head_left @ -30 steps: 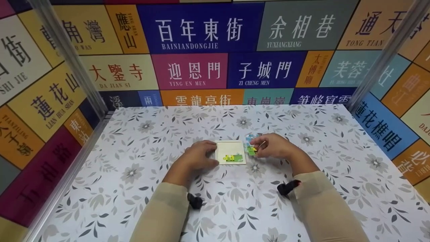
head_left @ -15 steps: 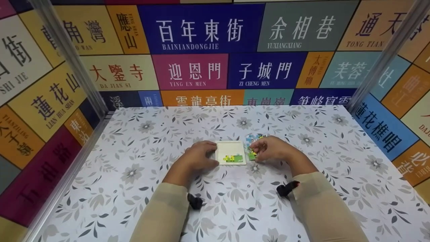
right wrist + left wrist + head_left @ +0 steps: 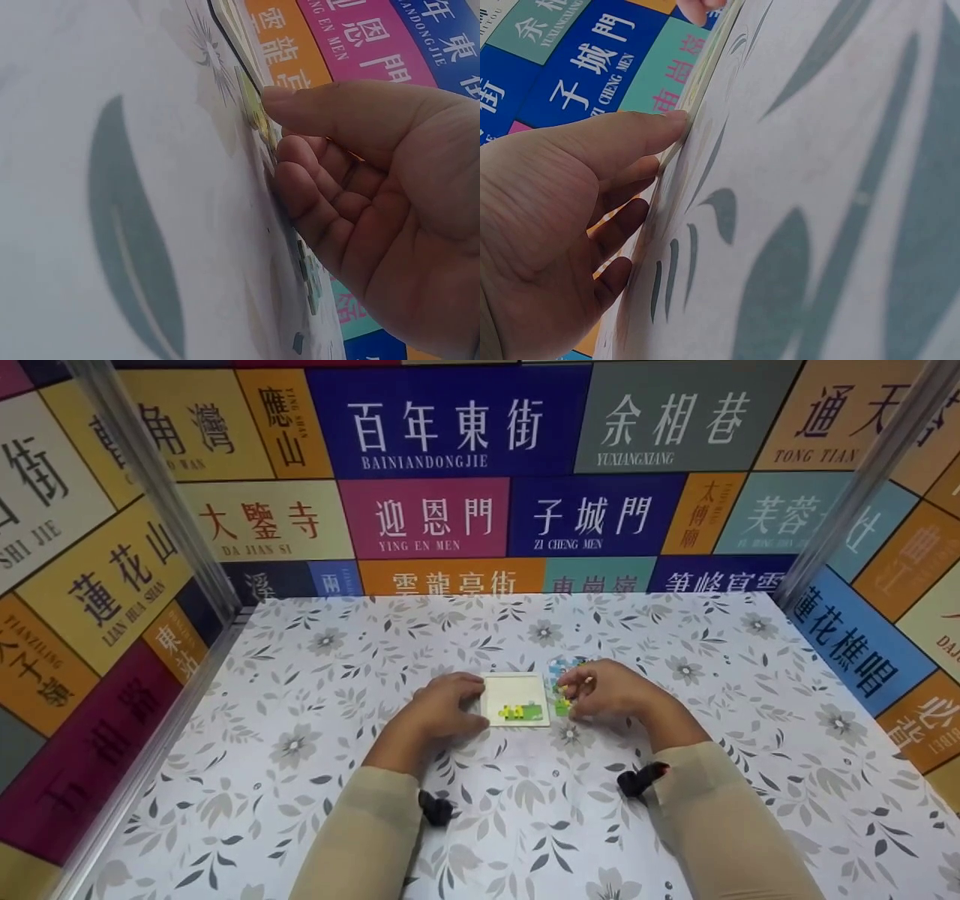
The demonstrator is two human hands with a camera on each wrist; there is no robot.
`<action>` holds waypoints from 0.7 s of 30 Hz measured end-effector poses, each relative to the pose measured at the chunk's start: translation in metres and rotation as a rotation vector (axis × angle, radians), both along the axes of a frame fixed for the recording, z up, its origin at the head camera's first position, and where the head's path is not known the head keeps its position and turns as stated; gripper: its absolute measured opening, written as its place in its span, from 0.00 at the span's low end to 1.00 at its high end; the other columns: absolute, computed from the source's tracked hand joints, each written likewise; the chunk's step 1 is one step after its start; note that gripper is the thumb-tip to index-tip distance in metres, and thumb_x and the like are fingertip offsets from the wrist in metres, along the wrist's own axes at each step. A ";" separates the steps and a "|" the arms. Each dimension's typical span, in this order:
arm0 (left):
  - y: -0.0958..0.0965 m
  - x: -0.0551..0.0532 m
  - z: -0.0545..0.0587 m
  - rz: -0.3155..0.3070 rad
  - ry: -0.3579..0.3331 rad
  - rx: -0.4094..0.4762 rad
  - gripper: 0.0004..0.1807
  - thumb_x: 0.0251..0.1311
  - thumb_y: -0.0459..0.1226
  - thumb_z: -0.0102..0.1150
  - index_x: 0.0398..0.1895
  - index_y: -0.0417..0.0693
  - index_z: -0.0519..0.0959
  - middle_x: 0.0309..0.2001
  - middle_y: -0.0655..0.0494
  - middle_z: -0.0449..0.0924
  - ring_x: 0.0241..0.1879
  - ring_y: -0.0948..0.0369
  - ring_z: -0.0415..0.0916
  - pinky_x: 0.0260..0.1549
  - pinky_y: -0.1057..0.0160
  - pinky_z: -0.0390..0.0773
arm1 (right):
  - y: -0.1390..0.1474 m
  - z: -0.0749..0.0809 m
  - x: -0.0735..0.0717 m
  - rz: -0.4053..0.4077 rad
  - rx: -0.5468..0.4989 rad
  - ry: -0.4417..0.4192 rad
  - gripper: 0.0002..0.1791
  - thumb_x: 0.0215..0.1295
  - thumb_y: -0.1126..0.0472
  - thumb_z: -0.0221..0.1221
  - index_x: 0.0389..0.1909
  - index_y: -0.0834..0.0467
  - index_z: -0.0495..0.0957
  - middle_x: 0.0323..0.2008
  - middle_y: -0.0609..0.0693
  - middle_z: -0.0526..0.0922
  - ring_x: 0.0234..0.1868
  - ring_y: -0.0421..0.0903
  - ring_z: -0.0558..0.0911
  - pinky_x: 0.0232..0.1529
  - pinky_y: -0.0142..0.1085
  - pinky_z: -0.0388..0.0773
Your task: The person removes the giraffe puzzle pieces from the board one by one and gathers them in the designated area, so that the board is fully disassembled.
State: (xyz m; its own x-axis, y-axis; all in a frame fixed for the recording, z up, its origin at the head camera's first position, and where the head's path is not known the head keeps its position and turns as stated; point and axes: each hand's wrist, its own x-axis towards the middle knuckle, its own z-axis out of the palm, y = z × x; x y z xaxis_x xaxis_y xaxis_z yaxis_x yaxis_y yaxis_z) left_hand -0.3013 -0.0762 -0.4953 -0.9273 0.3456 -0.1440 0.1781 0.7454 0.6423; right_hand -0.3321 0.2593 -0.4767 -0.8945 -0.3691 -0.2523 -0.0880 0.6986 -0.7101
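Note:
A square, cream-coloured puzzle tray [image 3: 513, 692] lies flat on the table, with a few joined green and yellow puzzle pieces [image 3: 520, 712] in its lower right part. My left hand [image 3: 448, 706] holds the tray by its left side, thumb at the near corner and fingers at the far one. Right of the tray, my right hand [image 3: 611, 690] has thumb and curled fingers at a green and yellow puzzle piece [image 3: 255, 109]. More loose pieces, blue and green [image 3: 561, 667], lie beside the tray, partly hidden by that hand.
A white cloth with grey leaves and flowers covers the table [image 3: 300, 810]. Walls of coloured panels with Chinese lettering [image 3: 450, 424] stand behind and at both sides. Dark wrist devices [image 3: 637, 780] sit at both cuffs.
My right hand shifts slightly among the loose pieces, and a thin edge seen between its fingertips a second ago no longer shows. My left hand and the tray stay in place.

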 end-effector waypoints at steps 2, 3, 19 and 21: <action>0.000 0.000 0.000 0.001 -0.003 -0.003 0.37 0.60 0.48 0.75 0.75 0.61 0.77 0.80 0.66 0.68 0.85 0.51 0.56 0.85 0.36 0.47 | -0.003 0.003 0.002 0.005 -0.012 0.001 0.30 0.55 0.64 0.76 0.62 0.51 0.85 0.51 0.51 0.88 0.48 0.47 0.84 0.49 0.38 0.83; 0.001 -0.001 0.000 0.002 -0.004 -0.003 0.37 0.60 0.48 0.75 0.75 0.62 0.77 0.80 0.66 0.68 0.85 0.51 0.56 0.85 0.37 0.47 | -0.004 0.005 0.003 0.017 -0.015 0.006 0.30 0.56 0.64 0.76 0.62 0.52 0.85 0.51 0.52 0.88 0.48 0.47 0.85 0.50 0.38 0.83; 0.002 -0.004 -0.002 -0.017 0.027 -0.040 0.37 0.62 0.50 0.74 0.75 0.59 0.77 0.79 0.64 0.70 0.82 0.52 0.61 0.82 0.37 0.55 | -0.065 0.035 0.016 0.227 0.038 0.004 0.25 0.67 0.52 0.71 0.64 0.53 0.84 0.47 0.47 0.86 0.56 0.49 0.88 0.47 0.38 0.84; 0.001 -0.003 -0.002 -0.019 0.029 -0.039 0.37 0.62 0.50 0.74 0.75 0.60 0.77 0.78 0.65 0.70 0.82 0.52 0.61 0.82 0.37 0.55 | -0.072 0.036 0.016 0.228 0.031 0.022 0.26 0.67 0.52 0.71 0.64 0.53 0.84 0.47 0.47 0.86 0.55 0.50 0.88 0.47 0.38 0.84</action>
